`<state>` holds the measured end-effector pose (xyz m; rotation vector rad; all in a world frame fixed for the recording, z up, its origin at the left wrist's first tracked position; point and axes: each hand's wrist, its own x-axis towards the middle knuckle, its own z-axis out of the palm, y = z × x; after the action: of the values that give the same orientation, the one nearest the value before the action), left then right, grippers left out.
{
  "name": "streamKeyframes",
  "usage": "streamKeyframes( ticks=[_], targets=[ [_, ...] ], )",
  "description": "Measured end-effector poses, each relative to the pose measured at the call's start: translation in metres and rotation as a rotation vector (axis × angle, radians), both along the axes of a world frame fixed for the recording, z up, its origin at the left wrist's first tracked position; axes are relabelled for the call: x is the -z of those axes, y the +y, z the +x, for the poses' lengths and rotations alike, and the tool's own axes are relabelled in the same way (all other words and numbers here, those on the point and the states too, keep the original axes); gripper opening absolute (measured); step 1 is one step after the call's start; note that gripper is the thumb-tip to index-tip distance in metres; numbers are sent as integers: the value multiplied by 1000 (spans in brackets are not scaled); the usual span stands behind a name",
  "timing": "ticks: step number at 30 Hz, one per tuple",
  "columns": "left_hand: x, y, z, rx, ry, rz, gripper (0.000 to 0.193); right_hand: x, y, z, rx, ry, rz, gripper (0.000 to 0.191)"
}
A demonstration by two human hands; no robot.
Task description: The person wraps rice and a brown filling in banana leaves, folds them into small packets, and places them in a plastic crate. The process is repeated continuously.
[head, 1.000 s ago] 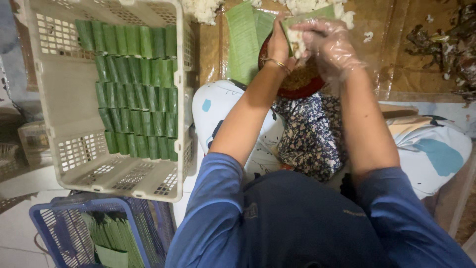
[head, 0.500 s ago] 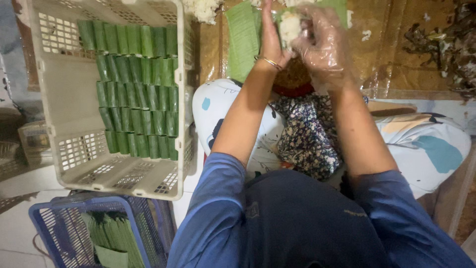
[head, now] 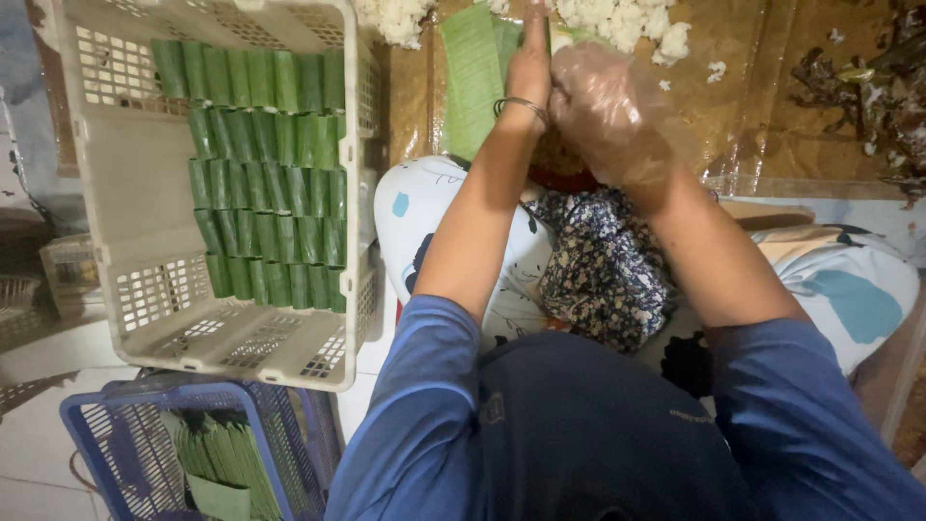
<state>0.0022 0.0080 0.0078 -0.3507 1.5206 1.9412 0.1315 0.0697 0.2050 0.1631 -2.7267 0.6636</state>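
Hands at the rice, leaf strip beside them.
Left hand [head: 530, 58], bare, and right hand [head: 608, 106], gloved, meet over cooked rice [head: 617, 21]; whether either grip is pressed together cannot be told. Green leaf strip [head: 473, 77] just left of the grip; white crate [head: 116, 174] of leaf rolls [head: 265, 174] farther left.

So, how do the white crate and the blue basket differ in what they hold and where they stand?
The white crate holds neat rows of rolled green leaf parcels; the blue basket holds flat green leaves in a loose stack. The white crate shows whole, beside the left arm; the blue basket lies below it, cut by the picture's edge. Both are perforated plastic, and both hold green leaves.
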Motion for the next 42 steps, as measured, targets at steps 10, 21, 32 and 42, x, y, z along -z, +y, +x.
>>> streamKeyframes(
  ticks=[10,21,32,42],
  targets=[
    [-2,7,-4,-98,-345,255,84,-14,25,1,-100,46,192,45],
    [5,6,0,-33,-172,339,98,-9,19,-1,-58,105,-34,36],
    [12,3,6,25,230,-25,105,33,15,-9,-66,168,65,3],
    [17,7,-16,-221,311,-19,64,22,54,-9,301,-94,-1,10]
  ],
)
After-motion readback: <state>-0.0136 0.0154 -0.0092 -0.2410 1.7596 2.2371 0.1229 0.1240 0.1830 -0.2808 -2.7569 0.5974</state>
